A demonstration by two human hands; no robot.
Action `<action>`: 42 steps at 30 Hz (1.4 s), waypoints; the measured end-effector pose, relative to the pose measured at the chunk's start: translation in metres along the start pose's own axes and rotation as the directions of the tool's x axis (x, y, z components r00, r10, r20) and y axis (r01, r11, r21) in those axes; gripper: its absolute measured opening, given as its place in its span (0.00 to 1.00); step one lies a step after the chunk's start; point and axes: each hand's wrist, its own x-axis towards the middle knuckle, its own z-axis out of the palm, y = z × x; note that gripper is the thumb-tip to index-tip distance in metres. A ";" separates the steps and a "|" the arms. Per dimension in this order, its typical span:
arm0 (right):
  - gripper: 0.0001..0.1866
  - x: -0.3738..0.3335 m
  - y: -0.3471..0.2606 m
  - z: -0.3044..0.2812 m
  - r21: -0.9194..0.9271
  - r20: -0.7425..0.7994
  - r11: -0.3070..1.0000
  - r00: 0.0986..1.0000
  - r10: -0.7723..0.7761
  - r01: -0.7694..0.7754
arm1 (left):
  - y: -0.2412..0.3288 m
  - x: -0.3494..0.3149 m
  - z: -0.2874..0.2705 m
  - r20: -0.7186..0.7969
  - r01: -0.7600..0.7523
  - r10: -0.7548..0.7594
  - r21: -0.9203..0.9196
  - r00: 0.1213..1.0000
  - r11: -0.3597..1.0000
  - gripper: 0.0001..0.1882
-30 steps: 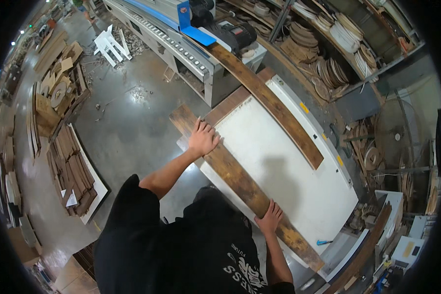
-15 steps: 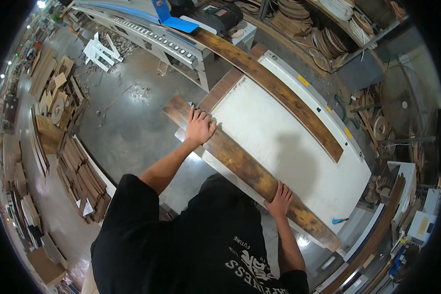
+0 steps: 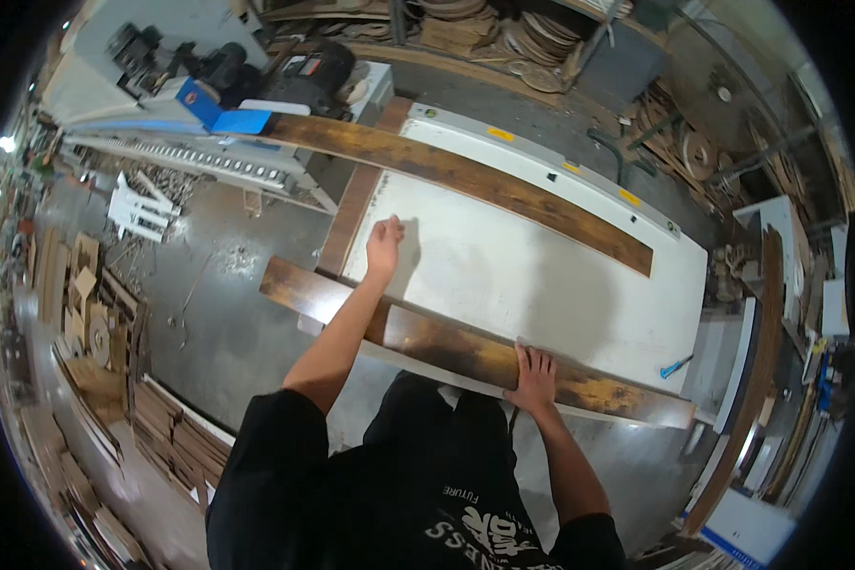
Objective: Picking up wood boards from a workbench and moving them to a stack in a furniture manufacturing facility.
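Observation:
A long brown wood-grain board (image 3: pixel 437 334) lies along the near edge of the white tabletop (image 3: pixel 465 249), its left end jutting past the table. My right hand (image 3: pixel 532 382) rests on this board right of its middle, fingers laid over the top face and thumb spread. My left hand (image 3: pixel 384 249) is off the board, above the table's left part, with its fingers curled in; whether anything is inside them is hidden. A second matching board (image 3: pixel 503 195) runs along the far side, its left end at the blue guard (image 3: pixel 240 122) of a machine.
A blue-handled tool (image 3: pixel 674 367) lies at the table's right corner. Along the back edge runs a white rail (image 3: pixel 541 163) with yellow labels. The machine (image 3: pixel 209 161) stands at the far left. Stacked brown planks (image 3: pixel 176 432) sit on the floor at left; shelves with coiled edging (image 3: pixel 541 40) stand behind.
My left hand has let go of the near board and moved up over the table. My right hand stays on the board. The whole view has turned, so the boards lie more level.

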 end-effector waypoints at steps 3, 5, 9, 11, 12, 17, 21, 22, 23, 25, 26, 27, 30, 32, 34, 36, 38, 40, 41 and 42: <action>0.65 0.000 0.003 -0.001 0.013 -0.008 1.000 1.000 0.015 -0.015 | 0.005 0.063 0.050 0.076 0.344 -0.383 -0.621 0.920 0.704 0.27; 0.62 0.004 -0.007 -0.003 0.072 -0.018 0.996 0.998 -0.058 0.059 | -0.015 0.114 0.022 0.213 0.304 -0.224 -0.773 0.951 0.556 0.28; 0.60 -0.005 0.010 0.005 0.090 -0.078 0.996 0.997 -0.023 0.030 | 0.000 0.167 0.059 0.117 0.345 -0.408 -0.764 0.905 0.545 0.36; 0.61 -0.005 0.005 0.005 0.077 -0.115 0.996 0.993 -0.029 0.038 | -0.010 0.194 0.037 0.285 0.436 -0.338 -0.696 0.897 0.570 0.45; 0.61 -0.003 0.003 0.002 0.047 -0.129 0.995 0.988 -0.082 0.089 | -0.012 0.206 0.024 0.298 0.431 -0.313 -0.667 0.902 0.607 0.39; 0.61 -0.016 0.010 -0.011 0.084 -0.158 0.991 0.984 -0.085 0.099 | -0.009 0.184 0.052 0.288 0.474 -0.383 -0.640 0.878 0.604 0.18; 0.62 -0.029 0.022 0.000 0.086 -0.171 0.994 0.984 -0.052 0.068 | 0.002 0.097 0.109 0.295 0.530 -0.468 -0.669 0.833 0.521 0.23; 0.62 -0.021 0.014 -0.004 0.089 -0.204 0.992 0.977 -0.069 0.088 | -0.014 0.104 0.078 0.334 0.507 -0.390 -0.675 0.858 0.537 0.25; 0.62 -0.016 0.010 -0.008 0.082 -0.220 0.987 0.968 -0.118 0.139 | -0.029 0.110 0.060 0.382 0.493 -0.312 -0.676 0.870 0.547 0.28; 0.62 -0.021 0.016 -0.005 0.075 -0.215 0.990 0.971 -0.101 0.120 | -0.039 0.069 0.088 0.317 0.529 -0.450 -0.688 0.835 0.496 0.31; 0.60 -0.024 0.017 -0.005 0.124 -0.233 0.982 0.966 -0.113 0.144 | -0.033 0.044 0.100 0.340 0.544 -0.447 -0.679 0.828 0.492 0.31; 0.58 -0.027 0.021 -0.008 0.169 -0.254 0.970 0.958 -0.129 0.176 | -0.024 0.017 0.105 0.349 0.564 -0.486 -0.714 0.801 0.416 0.32; 0.50 -0.046 0.026 -0.029 0.293 -0.365 0.942 0.930 -0.045 0.161 | -0.030 -0.016 0.095 0.287 0.559 -0.566 -0.732 0.772 0.391 0.33; 0.44 -0.064 0.044 -0.033 0.398 -0.476 0.911 0.874 0.103 0.109 | -0.025 -0.042 0.091 0.232 0.565 -0.607 -0.698 0.760 0.440 0.34; 0.38 -0.097 0.087 -0.044 0.509 -0.614 0.860 0.693 0.378 -0.019 | 0.009 -0.093 0.102 0.296 0.538 -0.527 -0.744 0.797 0.396 0.34; 0.37 -0.144 0.132 -0.079 0.551 -0.658 0.793 0.450 0.604 -0.260 | 0.030 -0.122 0.095 0.302 0.533 -0.489 -0.718 0.818 0.449 0.39; 0.40 -0.183 0.192 -0.084 0.642 -0.635 0.620 0.141 0.760 -0.451 | 0.052 -0.144 0.094 0.342 0.491 -0.404 -0.793 0.849 0.360 0.42; 0.45 -0.213 0.266 -0.069 0.745 -0.600 0.479 -0.151 0.786 -0.464 | 0.065 -0.162 0.096 0.340 0.466 -0.373 -0.820 0.863 0.331 0.46; 0.48 -0.225 0.296 -0.051 0.782 -0.579 0.429 -0.273 0.768 -0.453 | 0.084 -0.180 0.100 0.320 0.476 -0.423 -0.811 0.848 0.341 0.45; 0.48 -0.232 0.323 -0.020 0.788 -0.571 0.422 -0.277 0.773 -0.448 | 0.097 -0.192 0.105 0.295 0.482 -0.470 -0.804 0.832 0.349 0.45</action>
